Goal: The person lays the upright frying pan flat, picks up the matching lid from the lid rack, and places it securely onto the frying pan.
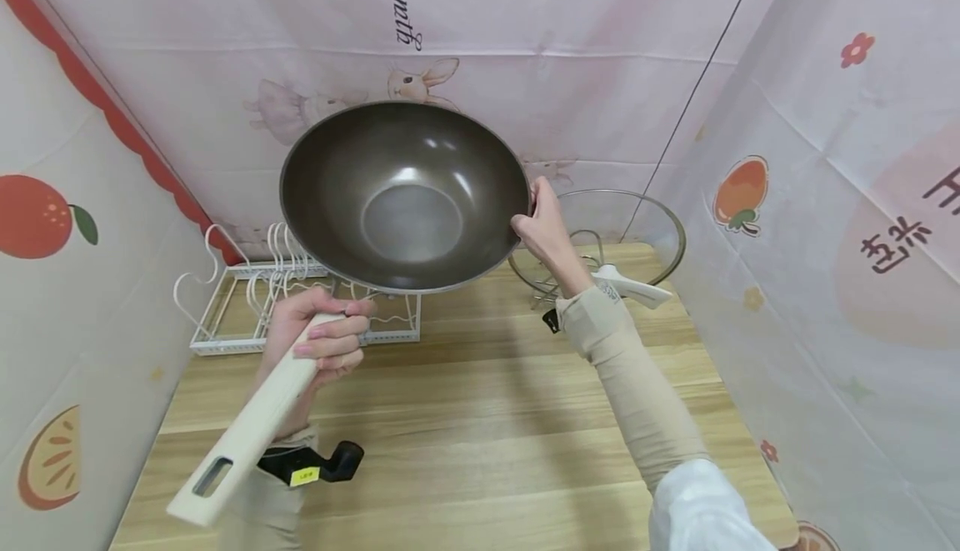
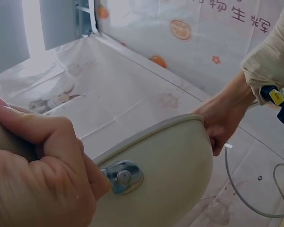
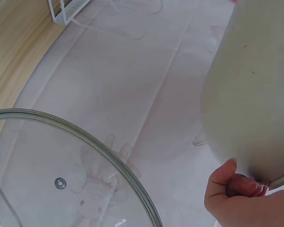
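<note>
A dark-lined wok (image 1: 408, 192) is held up above the table, its inside tilted towards me. My left hand (image 1: 318, 343) grips its long cream handle (image 1: 247, 426) close to the pan. At the opposite side, my right hand (image 1: 550, 230) pinches the rim, thumb on the inner side. The left wrist view shows the wok's pale outer wall (image 2: 175, 170) and the metal handle bracket (image 2: 124, 177). In the right wrist view, fingers of the right hand (image 3: 236, 194) curl against the rim of the wok (image 3: 251, 90).
A white wire rack (image 1: 382, 336) stands at the back left of the wooden table (image 1: 450, 451), partly behind the wok. Leaning at the back right is a glass lid (image 1: 681, 238) with a white handle (image 1: 633, 287), by a wire stand. Printed cloth walls (image 1: 810, 226) enclose the table.
</note>
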The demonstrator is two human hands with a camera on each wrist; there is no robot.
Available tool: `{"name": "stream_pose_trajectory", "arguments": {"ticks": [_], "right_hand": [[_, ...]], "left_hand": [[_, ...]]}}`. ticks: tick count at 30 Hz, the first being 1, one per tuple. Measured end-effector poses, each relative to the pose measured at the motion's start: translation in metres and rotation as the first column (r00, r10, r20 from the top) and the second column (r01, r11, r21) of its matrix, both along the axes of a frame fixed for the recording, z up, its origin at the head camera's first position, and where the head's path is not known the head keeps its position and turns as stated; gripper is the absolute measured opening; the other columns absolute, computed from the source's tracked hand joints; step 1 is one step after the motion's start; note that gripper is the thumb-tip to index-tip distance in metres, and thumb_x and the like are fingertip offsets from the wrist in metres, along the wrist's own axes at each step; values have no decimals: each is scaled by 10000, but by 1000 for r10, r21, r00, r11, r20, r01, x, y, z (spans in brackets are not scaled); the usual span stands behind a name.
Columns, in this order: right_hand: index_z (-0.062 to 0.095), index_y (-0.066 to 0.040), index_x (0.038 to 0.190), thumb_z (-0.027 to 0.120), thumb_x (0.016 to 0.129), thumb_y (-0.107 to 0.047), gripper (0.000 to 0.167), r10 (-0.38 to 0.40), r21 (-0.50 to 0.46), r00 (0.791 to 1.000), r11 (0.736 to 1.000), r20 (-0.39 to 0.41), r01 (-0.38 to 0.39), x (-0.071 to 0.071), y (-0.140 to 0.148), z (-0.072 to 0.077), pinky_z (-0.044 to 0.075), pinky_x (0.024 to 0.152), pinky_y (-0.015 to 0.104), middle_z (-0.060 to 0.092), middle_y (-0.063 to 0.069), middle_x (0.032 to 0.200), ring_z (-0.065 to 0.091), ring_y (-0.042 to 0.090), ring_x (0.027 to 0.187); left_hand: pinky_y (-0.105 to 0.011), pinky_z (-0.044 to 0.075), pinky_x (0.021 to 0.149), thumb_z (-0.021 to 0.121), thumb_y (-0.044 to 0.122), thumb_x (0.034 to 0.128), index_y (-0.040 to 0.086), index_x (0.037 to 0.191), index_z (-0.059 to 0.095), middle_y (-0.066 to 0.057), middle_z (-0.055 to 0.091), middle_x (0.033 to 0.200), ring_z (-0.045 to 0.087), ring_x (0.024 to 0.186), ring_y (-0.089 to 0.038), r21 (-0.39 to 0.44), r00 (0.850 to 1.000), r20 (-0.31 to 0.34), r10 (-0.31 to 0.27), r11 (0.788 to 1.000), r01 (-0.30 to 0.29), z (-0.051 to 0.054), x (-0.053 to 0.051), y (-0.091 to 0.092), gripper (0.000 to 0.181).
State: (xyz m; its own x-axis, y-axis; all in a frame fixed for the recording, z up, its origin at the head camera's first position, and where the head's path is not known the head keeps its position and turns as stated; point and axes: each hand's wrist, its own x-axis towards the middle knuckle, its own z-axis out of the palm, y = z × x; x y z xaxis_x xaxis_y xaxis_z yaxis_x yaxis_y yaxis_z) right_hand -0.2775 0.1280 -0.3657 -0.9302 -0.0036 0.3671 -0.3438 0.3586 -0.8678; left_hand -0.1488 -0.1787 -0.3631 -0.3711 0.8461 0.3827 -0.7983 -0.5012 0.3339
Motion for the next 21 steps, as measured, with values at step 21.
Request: {"name": "stream_pose_trajectory", "arguments": {"ticks": [21], "right_hand": [[349, -49, 763, 444, 616, 108, 235, -125, -145, 990, 983, -71, 114, 41, 2, 5, 269, 571, 247, 360, 68, 731, 344, 127, 643]], "left_hand": [[-230, 273, 445, 166, 51, 1023, -110, 1272, 455, -8, 222, 651, 258, 407, -92, -171, 995, -101, 17, 985, -34, 9, -9, -10, 414]]}}
